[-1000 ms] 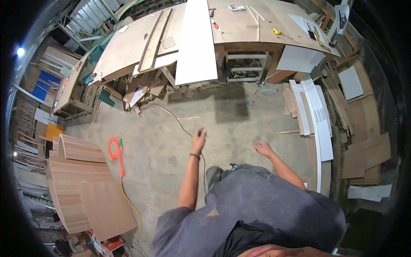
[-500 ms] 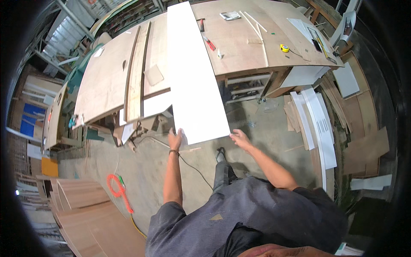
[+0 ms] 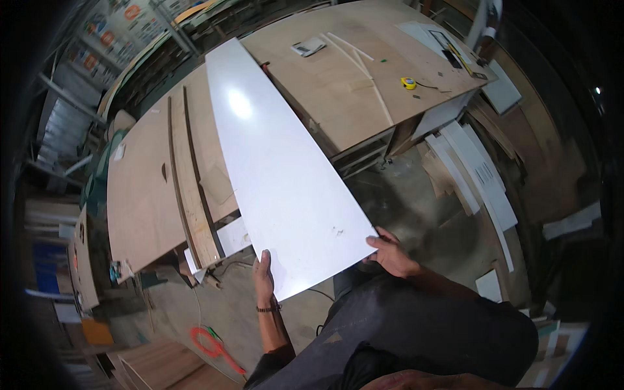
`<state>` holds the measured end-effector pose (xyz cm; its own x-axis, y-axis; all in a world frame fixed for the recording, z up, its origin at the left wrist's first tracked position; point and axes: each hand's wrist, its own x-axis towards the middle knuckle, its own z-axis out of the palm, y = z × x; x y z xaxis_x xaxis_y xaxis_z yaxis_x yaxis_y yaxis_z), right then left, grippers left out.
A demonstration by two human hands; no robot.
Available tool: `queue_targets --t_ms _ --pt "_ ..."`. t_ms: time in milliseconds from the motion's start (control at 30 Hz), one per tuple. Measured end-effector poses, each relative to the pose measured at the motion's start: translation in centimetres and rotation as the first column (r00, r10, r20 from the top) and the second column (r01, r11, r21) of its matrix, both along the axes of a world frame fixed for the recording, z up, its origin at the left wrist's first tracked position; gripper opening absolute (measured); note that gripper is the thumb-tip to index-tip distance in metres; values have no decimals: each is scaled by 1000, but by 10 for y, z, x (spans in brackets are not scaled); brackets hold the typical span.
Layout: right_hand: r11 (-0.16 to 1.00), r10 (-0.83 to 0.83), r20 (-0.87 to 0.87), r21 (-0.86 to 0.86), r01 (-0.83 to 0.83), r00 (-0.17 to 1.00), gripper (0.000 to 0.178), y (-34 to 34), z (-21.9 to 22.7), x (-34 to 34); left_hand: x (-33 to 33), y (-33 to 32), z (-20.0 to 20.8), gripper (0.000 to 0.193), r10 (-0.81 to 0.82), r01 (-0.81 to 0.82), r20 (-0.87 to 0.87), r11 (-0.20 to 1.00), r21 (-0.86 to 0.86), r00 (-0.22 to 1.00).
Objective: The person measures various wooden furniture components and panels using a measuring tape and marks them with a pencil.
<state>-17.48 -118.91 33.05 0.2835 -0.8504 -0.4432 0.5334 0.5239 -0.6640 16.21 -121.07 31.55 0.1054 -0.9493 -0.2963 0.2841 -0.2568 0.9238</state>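
Note:
A long white board (image 3: 286, 175) stretches away from me over the wooden worktable, its near end close to my body. My left hand (image 3: 264, 281) grips the near left corner, thumb on top and the fingers mostly out of sight. On the opposite corner my right hand (image 3: 390, 253) is closed, with its thumb on the upper face and fingers at the edge and underneath. A bright glare spot shows toward the far end. Whether that far end touches the table or hangs above it, I cannot tell.
The plywood-topped worktable (image 3: 140, 188) carries long wooden strips (image 3: 188, 175), a yellow tape measure (image 3: 408, 83), thin pale sticks (image 3: 354, 55) and a small packet (image 3: 308, 46). White panels (image 3: 478, 166) lean at the right. An orange coiled hose (image 3: 207, 342) lies on the floor at lower left.
The board's near end has come closer to my body, and its far end has swung left, baring a dark strip of table. Both hands moved with it; my view has shifted too.

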Motion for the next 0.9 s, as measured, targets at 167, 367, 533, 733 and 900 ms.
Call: queue_targets --t_ms 167,367,533,733,900 --pt "967 -196 309 -94 235 931 50 -15 52 -4 -98 -24 68 50 -76 88 -191 995 52 979" --pt "892 -443 212 8 452 871 50 -80 66 -100 -216 -95 72 49 -121 114 -357 993 -41 926" --pt "876 -457 205 -65 478 866 48 -116 75 -211 -250 -272 30 54 -69 7 -515 993 -121 854" --pt "849 -486 145 -156 505 862 52 -123 105 -359 -382 -337 59 55 33 -124 -534 983 -136 845" --pt "795 -602 -145 -202 572 785 50 -108 151 -464 -497 -340 54 38 28 -51 -530 998 -29 848"
